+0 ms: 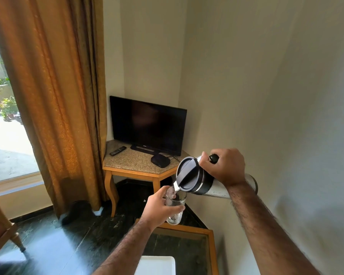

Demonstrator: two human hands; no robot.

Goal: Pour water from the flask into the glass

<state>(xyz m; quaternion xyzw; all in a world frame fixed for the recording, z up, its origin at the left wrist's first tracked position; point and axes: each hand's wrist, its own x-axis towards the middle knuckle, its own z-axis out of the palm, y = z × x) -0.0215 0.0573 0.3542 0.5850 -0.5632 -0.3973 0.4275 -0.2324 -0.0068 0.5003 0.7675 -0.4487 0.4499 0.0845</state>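
1. Head view, looking down: flask (211, 183) lying almost on its side in the air, long axis running from its base on the far right down-left to the black lid (189, 175), spout (176, 186) lowest and just over the rim of the glass (176, 207).
2. Right hand (225, 167) clamped around the flask's handle, thumb near the lid; fully closed on it.
3. Left hand (161, 207) wrapped round the glass from its left side, fingers curled across the front; glass held upright, in the air, just above the far edge of the low wooden table (212, 243).
4. Deciding relation, as a judgement: spout directly above the glass mouth, toward the near-left part of the rim; any further tilt needs the spout kept inside that rim.
5. Thin stream at the spout seemingly entering the glass, though blurred; water level hard to read.
6. Hidden: most of the handle under the right hand, the left side of the glass behind the palm, the table's near end cut by the frame.
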